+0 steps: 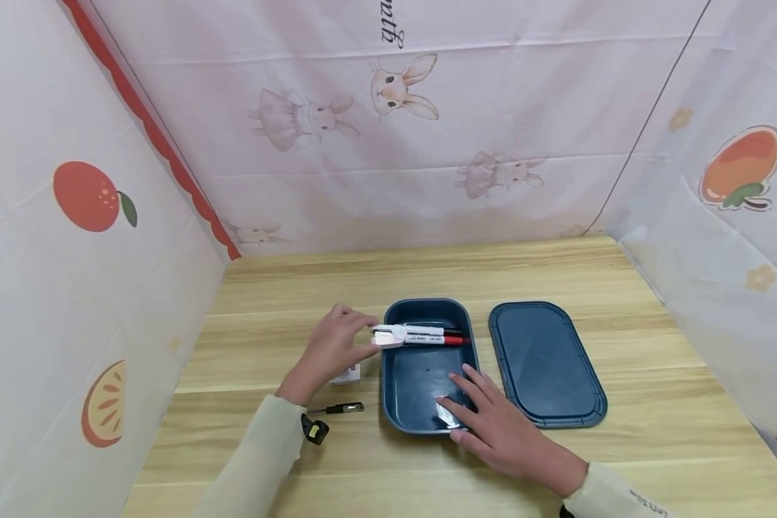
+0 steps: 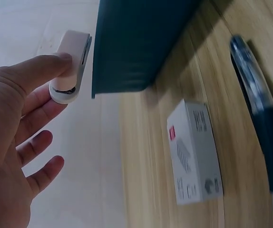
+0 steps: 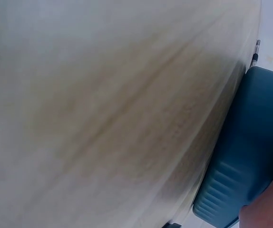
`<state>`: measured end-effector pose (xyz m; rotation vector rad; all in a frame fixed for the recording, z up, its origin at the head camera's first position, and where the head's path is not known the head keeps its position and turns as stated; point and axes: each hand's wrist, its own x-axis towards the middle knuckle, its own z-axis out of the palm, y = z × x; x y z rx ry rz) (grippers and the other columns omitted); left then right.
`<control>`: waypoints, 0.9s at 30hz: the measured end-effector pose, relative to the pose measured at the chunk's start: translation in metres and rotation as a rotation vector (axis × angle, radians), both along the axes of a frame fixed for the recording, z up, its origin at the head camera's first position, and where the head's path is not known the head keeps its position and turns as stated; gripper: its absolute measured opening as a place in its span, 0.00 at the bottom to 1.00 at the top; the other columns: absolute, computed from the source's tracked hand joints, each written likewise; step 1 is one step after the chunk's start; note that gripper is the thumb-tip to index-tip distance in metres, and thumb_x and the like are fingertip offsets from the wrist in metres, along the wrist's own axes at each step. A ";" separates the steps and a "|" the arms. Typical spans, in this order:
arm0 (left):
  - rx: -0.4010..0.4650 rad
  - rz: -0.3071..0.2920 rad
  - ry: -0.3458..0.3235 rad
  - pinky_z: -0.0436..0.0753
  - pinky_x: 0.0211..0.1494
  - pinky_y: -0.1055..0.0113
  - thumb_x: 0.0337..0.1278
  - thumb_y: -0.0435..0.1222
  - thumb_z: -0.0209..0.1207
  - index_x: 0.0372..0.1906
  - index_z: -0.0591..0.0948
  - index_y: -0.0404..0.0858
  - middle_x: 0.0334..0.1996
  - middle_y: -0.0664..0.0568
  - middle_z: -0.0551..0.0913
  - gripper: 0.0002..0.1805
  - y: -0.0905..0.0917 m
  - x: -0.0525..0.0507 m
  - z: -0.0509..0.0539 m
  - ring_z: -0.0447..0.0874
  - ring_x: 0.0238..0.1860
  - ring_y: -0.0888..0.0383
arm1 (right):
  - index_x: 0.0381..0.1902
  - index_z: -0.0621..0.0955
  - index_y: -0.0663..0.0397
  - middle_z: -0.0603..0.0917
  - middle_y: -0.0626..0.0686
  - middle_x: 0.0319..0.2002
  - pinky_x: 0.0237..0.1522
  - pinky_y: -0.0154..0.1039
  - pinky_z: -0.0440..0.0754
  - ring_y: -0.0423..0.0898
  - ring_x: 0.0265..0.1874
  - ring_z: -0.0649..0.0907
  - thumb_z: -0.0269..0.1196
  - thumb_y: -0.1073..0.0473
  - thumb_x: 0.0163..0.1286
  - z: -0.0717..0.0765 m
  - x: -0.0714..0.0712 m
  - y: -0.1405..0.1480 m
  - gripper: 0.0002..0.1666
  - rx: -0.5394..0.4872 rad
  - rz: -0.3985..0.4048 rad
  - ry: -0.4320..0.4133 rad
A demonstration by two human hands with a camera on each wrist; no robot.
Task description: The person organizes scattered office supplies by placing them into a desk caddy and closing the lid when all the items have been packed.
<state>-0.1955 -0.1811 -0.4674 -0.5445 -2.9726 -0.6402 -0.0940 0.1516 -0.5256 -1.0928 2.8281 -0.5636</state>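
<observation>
My left hand [image 1: 333, 349] pinches a small white stapler [image 2: 71, 61] between thumb and index finger at the left rim of the dark blue box [image 1: 421, 385]. The other fingers of that hand are loosely bent, off the stapler. Inside the box, toward its far end, lie a black-capped marker [image 1: 421, 330] and a red-capped marker [image 1: 432, 340], partly behind the stapler. My right hand [image 1: 505, 432] rests over the near right corner of the box with its fingers spread. In the right wrist view only a bit of that hand shows beside the box's outer wall [image 3: 250, 142].
A dark blue lid [image 1: 547, 363] lies flat to the right of the box. Left of the box are a small white printed carton [image 2: 193, 152] and a pen with a black grip [image 1: 344, 408]. Printed cloth walls [image 1: 362, 208] stand round the wooden table [image 1: 285, 280].
</observation>
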 end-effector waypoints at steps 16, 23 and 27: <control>-0.103 -0.074 -0.016 0.75 0.53 0.61 0.59 0.55 0.68 0.59 0.83 0.53 0.54 0.60 0.84 0.25 0.033 -0.008 -0.009 0.70 0.53 0.59 | 0.75 0.67 0.29 0.57 0.52 0.80 0.72 0.66 0.59 0.52 0.81 0.45 0.48 0.35 0.79 0.004 -0.001 -0.001 0.30 -0.022 0.007 0.010; -0.114 -0.097 -0.001 0.75 0.54 0.60 0.58 0.54 0.68 0.59 0.83 0.51 0.54 0.59 0.84 0.25 0.040 -0.009 -0.014 0.70 0.53 0.57 | 0.75 0.66 0.27 0.56 0.51 0.80 0.71 0.67 0.60 0.53 0.81 0.45 0.47 0.36 0.79 0.003 -0.001 -0.002 0.30 0.014 0.004 0.008; -0.122 -0.098 0.000 0.74 0.54 0.62 0.58 0.54 0.68 0.59 0.84 0.51 0.53 0.59 0.84 0.25 0.041 -0.008 -0.019 0.70 0.53 0.57 | 0.75 0.66 0.28 0.57 0.51 0.80 0.71 0.67 0.60 0.53 0.81 0.46 0.48 0.37 0.79 0.004 0.000 -0.002 0.30 0.011 0.005 0.007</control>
